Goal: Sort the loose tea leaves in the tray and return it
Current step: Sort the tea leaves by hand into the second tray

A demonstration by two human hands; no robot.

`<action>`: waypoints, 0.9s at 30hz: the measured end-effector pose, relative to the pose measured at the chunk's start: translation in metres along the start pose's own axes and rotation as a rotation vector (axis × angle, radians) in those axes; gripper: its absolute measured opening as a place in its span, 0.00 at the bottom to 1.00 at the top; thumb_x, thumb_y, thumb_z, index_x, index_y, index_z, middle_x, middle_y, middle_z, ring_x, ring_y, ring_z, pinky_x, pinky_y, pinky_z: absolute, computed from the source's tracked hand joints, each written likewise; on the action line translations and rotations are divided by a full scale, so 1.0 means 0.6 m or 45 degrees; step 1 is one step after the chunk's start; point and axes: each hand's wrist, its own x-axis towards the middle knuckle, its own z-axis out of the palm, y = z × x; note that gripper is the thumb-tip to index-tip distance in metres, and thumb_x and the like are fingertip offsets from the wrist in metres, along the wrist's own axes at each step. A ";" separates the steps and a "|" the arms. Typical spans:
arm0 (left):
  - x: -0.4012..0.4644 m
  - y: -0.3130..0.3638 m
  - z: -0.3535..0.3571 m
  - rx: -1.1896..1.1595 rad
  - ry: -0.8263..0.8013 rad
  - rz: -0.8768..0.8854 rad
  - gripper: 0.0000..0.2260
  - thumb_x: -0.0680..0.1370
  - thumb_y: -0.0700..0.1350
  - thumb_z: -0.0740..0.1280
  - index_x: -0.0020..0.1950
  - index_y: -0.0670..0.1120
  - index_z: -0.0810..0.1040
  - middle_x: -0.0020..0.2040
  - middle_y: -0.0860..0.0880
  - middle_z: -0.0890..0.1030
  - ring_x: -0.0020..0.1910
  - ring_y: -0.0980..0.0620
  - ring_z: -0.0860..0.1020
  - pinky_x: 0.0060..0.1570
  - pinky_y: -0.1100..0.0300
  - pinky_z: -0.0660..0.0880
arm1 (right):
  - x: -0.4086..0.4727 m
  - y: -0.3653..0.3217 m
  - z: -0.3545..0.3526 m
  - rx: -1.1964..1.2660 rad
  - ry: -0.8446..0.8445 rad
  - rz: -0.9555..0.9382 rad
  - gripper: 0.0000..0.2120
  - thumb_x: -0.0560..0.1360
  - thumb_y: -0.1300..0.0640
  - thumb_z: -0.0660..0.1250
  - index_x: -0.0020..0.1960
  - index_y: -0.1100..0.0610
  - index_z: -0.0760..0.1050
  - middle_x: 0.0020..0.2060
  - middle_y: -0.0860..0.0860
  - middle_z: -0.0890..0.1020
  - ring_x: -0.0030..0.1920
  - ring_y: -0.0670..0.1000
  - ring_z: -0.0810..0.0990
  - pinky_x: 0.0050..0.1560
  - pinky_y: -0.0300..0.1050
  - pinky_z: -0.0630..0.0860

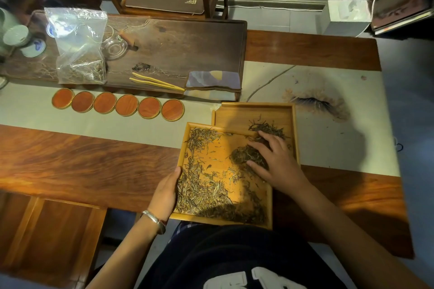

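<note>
The step in hand looks like sweeping a clump of tea leaves (247, 156) out of the near tray (223, 223) over its far right corner into the far tray (253, 107), where 1 small heap (267, 128) already lies. To do it well, the person should keep the near tray steady and slightly overlapping the far one, and drag the clump with flat fingers so nothing spills onto the pale runner (328, 138).

The right hand (276, 162) is spread, fingers fairly straight, resting on the clump at the trays' junction. The left hand (165, 191) grips the near tray's left rim, thumb over the edge. The hands are apart, 1 at each side of the near tray. Most leaves remain along that tray's left and near sides.
</note>
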 end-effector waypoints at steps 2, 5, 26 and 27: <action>0.000 -0.005 -0.002 0.004 0.007 -0.013 0.23 0.81 0.54 0.52 0.70 0.43 0.69 0.69 0.46 0.72 0.68 0.50 0.69 0.68 0.58 0.61 | 0.004 0.003 0.000 0.000 0.012 0.006 0.24 0.77 0.43 0.62 0.69 0.51 0.68 0.71 0.54 0.65 0.71 0.55 0.61 0.69 0.54 0.63; -0.002 -0.006 -0.002 -0.019 0.000 -0.020 0.23 0.81 0.55 0.53 0.70 0.44 0.70 0.68 0.47 0.72 0.66 0.52 0.70 0.66 0.59 0.61 | 0.008 0.006 -0.002 0.001 0.033 0.014 0.22 0.77 0.46 0.63 0.68 0.53 0.70 0.69 0.55 0.68 0.70 0.54 0.64 0.68 0.52 0.65; 0.003 -0.011 -0.020 -0.042 0.038 -0.041 0.19 0.81 0.54 0.54 0.66 0.47 0.72 0.55 0.59 0.74 0.52 0.65 0.72 0.54 0.68 0.64 | 0.041 0.033 -0.023 0.207 0.182 0.176 0.14 0.79 0.59 0.60 0.64 0.56 0.72 0.58 0.52 0.74 0.60 0.51 0.71 0.56 0.38 0.65; 0.003 -0.011 -0.021 -0.046 0.035 -0.041 0.18 0.81 0.53 0.53 0.65 0.48 0.73 0.55 0.60 0.75 0.51 0.66 0.72 0.53 0.70 0.65 | 0.037 0.031 -0.024 0.220 0.196 0.180 0.14 0.79 0.58 0.60 0.64 0.55 0.72 0.58 0.51 0.74 0.60 0.50 0.71 0.55 0.38 0.65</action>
